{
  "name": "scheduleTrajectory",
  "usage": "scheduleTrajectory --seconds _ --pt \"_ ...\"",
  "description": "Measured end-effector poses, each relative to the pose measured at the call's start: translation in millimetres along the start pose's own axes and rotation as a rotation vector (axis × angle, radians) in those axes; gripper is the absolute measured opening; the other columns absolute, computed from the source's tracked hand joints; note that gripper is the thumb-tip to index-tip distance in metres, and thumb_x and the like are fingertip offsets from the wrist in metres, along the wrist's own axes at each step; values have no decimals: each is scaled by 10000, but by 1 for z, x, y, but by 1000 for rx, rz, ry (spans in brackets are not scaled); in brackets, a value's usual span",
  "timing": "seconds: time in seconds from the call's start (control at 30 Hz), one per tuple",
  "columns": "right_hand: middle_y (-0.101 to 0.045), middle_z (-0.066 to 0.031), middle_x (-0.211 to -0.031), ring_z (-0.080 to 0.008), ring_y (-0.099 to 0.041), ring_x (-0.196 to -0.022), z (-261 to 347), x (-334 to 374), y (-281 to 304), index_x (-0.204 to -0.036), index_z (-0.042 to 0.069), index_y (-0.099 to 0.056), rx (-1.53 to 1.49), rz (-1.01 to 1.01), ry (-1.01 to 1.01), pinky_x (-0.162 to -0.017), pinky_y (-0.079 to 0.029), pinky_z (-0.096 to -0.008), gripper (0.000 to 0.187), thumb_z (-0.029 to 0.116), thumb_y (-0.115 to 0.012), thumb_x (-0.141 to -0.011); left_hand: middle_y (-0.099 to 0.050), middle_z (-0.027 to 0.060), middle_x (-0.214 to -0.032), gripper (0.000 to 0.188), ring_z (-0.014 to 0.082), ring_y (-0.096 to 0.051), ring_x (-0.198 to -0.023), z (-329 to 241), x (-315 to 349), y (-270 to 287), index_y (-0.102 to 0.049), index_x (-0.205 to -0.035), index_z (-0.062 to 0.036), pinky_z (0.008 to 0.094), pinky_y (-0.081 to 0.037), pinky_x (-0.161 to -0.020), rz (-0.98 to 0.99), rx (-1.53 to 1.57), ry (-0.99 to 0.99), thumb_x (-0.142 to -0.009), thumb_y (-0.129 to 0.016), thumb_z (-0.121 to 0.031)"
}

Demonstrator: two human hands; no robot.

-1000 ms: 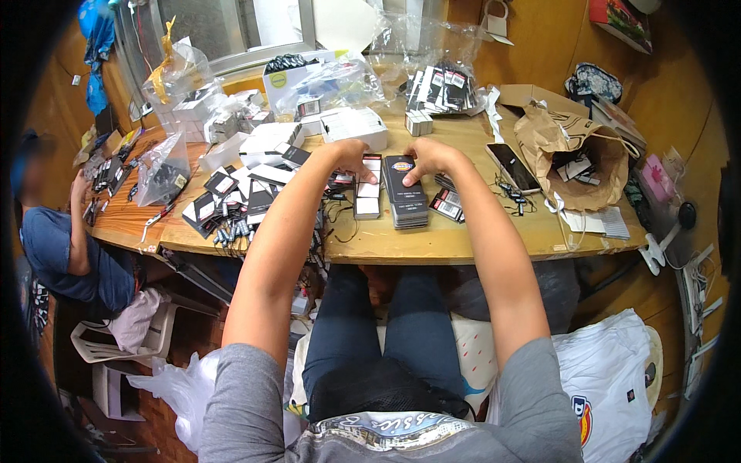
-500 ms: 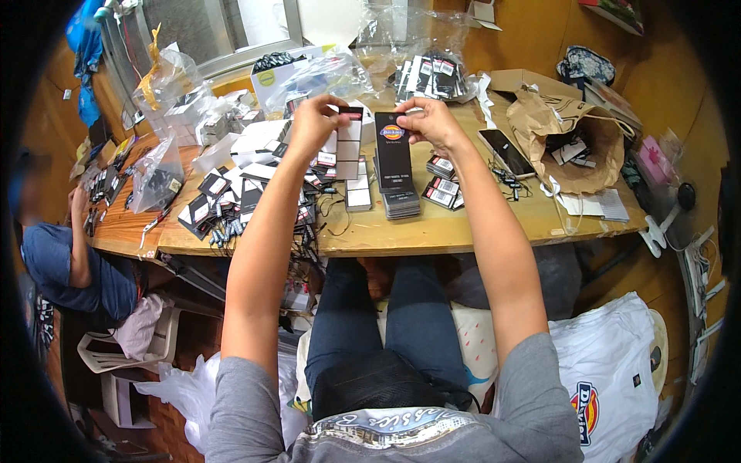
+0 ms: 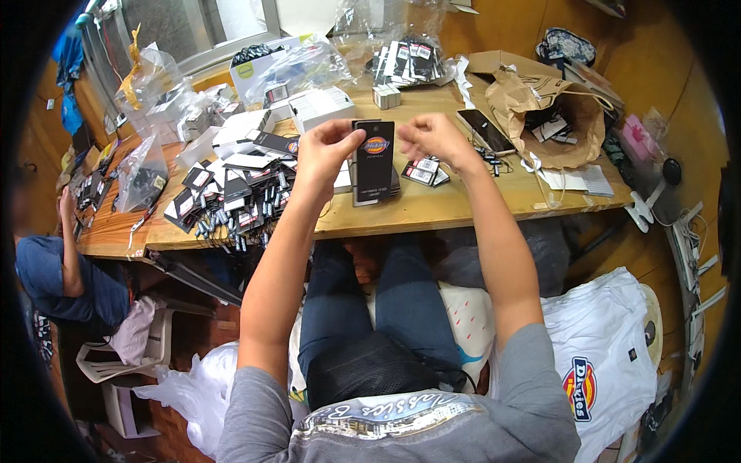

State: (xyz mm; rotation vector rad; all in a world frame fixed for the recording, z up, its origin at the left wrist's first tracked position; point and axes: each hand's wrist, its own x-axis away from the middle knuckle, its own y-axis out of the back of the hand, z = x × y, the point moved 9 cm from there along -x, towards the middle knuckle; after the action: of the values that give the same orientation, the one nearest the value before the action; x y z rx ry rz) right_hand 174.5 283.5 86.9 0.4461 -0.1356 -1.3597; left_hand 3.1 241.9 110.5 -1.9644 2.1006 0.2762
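My left hand (image 3: 328, 150) pinches the top of a black hang tag (image 3: 375, 166) with a coloured oval emblem, its thumb at the upper left edge. A pale edge shows behind the tag. A stack of similar tags (image 3: 395, 185) is mostly hidden behind it. My right hand (image 3: 438, 141) hovers just right of the tag with curled fingers apart and nothing visible in them. Below it lie a few tags with white and red labels (image 3: 424, 171). Left of my left hand spreads a heap of black and white tags (image 3: 235, 189) with dark cords.
An open white box (image 3: 320, 109) and a small white block (image 3: 387, 96) stand farther back. Behind them are bagged tags (image 3: 409, 62). At right are a phone (image 3: 484, 130) and a brown paper bag (image 3: 583, 147). Another person (image 3: 69, 266) sits at far left.
My left hand has brought its tag right and turned it black side forward. My right hand has let go of the black tag it held. The whole view has shifted slightly.
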Motion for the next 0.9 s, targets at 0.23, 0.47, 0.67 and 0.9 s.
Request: scheduleTrajectory --seconds 0.23,0.47,0.67,0.9 --pt "-600 -140 -669 -237 -575 -639 -52 7 31 -651 19 -610 720 -184 -225 -594 -436 -320 231 155 -739 -515 -564 13 -827 190 58 -534 -686 17 37 10 -518 -942 -16 158 -418 -535 -73 307 91 -766 -555 -79" --pt "-542 -49 -536 -92 -461 -434 -89 -9 39 -630 4 -565 298 -188 -222 -399 -361 -217 96 11 -661 -630 -578 27 -725 116 44 -528 -577 37 53 1 -474 -864 -30 144 -404 -465 -84 400 77 -786 -537 -88" --pt "-574 -56 -609 -115 -530 -513 -67 15 53 -656 12 -571 136 -344 -77 -452 -421 -247 132 92 -676 -647 -558 15 -683 122 36 -489 -532 35 68 -6 -449 -888 -30 144 -373 -454 -191 347 19 -800 -519 -78" --pt "-544 -2 -650 -57 -492 -588 -9 89 -24 -706 34 -544 -435 -173 138 -548 -388 -162 106 93 -632 -709 -569 15 -673 123 28 -480 -546 36 84 -33 -460 -868 -30 140 -348 -464 -148 354 -75 -787 -544 -70"
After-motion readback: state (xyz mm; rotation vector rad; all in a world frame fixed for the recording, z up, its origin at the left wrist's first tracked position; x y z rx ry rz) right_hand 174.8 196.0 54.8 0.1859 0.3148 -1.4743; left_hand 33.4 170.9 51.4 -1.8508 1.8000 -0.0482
